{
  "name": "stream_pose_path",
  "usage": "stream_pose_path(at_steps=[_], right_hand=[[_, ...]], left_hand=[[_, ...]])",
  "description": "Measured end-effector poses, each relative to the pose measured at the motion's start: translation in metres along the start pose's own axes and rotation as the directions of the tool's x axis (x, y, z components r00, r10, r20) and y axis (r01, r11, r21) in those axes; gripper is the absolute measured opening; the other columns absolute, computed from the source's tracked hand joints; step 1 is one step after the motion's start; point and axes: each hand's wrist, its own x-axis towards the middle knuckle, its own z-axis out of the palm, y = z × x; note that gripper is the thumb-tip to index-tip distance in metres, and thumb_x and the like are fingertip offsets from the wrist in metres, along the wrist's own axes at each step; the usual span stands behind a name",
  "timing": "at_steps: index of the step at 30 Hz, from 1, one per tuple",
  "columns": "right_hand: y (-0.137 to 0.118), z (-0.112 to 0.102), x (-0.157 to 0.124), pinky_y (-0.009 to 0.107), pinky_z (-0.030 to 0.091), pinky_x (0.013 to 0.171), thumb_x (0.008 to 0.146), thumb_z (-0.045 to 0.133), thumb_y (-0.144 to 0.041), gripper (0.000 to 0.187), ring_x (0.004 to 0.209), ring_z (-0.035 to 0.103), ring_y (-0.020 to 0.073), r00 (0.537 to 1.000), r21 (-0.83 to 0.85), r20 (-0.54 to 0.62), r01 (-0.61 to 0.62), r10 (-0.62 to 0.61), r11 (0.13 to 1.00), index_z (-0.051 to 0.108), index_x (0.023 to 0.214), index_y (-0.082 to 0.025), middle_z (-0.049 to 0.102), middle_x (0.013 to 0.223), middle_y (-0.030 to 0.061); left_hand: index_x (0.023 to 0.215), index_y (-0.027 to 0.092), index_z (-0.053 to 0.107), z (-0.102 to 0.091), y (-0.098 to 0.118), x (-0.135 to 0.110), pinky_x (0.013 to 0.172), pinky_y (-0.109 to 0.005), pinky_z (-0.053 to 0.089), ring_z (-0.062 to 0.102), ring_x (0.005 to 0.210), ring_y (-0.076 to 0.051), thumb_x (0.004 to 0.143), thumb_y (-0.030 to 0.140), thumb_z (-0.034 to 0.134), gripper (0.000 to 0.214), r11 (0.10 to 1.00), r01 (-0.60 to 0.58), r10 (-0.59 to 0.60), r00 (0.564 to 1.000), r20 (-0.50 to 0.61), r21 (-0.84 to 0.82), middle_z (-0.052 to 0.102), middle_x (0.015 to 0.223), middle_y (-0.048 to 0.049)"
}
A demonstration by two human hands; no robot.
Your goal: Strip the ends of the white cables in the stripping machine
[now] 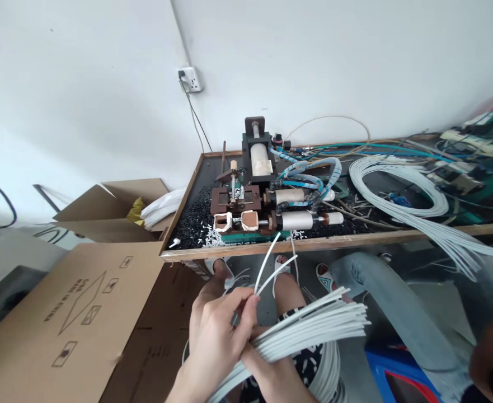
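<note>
My left hand (219, 330) pinches a few thin white cable strands, which rise toward the bench. My right hand (267, 369) is shut around a thick bundle of white cables (313, 327) whose cut ends fan out to the right. More of the bundle hangs down over my lap. Just past the strands stands a pneumatic wire-stripping machine (263, 190) with white cylinders and blue hoses, out of reach of both hands. A coil of white cables (397, 190) lies on the bench, its loose ends (460, 249) drooping over the front edge.
The machine sits on a wood-framed bench (313, 243) strewn with black and white scraps. Flattened cardboard (82, 313) and an open carton (116, 210) are to the left. A jeans-clad leg (397, 313) and a blue stool (397, 375) are to the lower right.
</note>
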Motion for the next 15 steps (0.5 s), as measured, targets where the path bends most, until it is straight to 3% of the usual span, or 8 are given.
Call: stream_pose_path(at_steps=[2, 4, 8, 11, 15], right_hand=[[0.003, -0.001, -0.002, 0.031, 0.058, 0.084, 0.098, 0.061, -0.045, 0.028, 0.097, 0.071, 0.0193, 0.999, 0.006, 0.021, -0.038, 0.038, 0.999, 0.071, 0.091, -0.021, 0.074, 0.111, 0.0031], [0.004, -0.007, 0.001, 0.033, 0.059, 0.087, 0.098, 0.061, -0.042, 0.024, 0.099, 0.070, 0.0191, 0.997, 0.019, 0.031, -0.076, 0.075, 0.997, 0.070, 0.102, -0.020, 0.071, 0.114, 0.0047], [-0.005, -0.036, 0.026, 0.037, 0.060, 0.088, 0.100, 0.060, -0.041, 0.028, 0.099, 0.069, 0.0182, 0.992, 0.062, 0.002, -0.128, 0.128, 0.990, 0.068, 0.113, -0.018, 0.070, 0.116, 0.0069], [-0.007, -0.050, 0.032, 0.035, 0.061, 0.082, 0.098, 0.060, -0.049, 0.034, 0.090, 0.071, 0.0174, 0.987, 0.093, -0.026, -0.154, 0.157, 0.984, 0.071, 0.106, -0.018, 0.075, 0.106, 0.0067], [0.012, -0.027, -0.005, 0.031, 0.059, 0.072, 0.082, 0.073, -0.059, 0.041, 0.080, 0.076, 0.0237, 0.983, 0.110, -0.024, -0.177, 0.181, 0.978, 0.077, 0.095, -0.021, 0.081, 0.083, 0.0063]], left_hand=[[0.090, 0.023, 0.070, 0.000, -0.001, -0.003, 0.052, -0.022, 0.047, 0.057, 0.051, -0.014, 0.101, 0.032, 0.050, 0.025, 0.999, 0.008, -0.007, 0.999, -0.034, 0.032, 0.066, 0.064, -0.0005], [0.078, 0.022, 0.068, -0.005, 0.000, -0.003, 0.052, -0.021, 0.046, 0.056, 0.050, -0.013, 0.102, 0.031, 0.049, 0.032, 1.000, 0.025, -0.025, 1.000, -0.002, 0.001, 0.065, 0.061, -0.0001], [0.068, 0.021, 0.067, -0.027, 0.001, -0.002, 0.052, -0.020, 0.048, 0.060, 0.050, -0.012, 0.102, 0.032, 0.051, 0.039, 0.965, 0.083, -0.063, 0.994, 0.086, -0.250, 0.067, 0.058, 0.0002], [0.080, 0.019, 0.075, -0.040, -0.007, 0.003, 0.048, -0.020, 0.050, 0.061, 0.047, -0.013, 0.097, 0.033, 0.059, 0.028, 0.906, 0.087, -0.131, 0.988, -0.079, -0.414, 0.067, 0.053, 0.0007], [0.080, 0.018, 0.078, -0.031, -0.016, 0.017, 0.050, -0.021, 0.053, 0.065, 0.050, -0.014, 0.089, 0.034, 0.069, 0.020, 0.905, 0.117, -0.274, 0.895, -0.351, -0.408, 0.072, 0.061, -0.0013]])
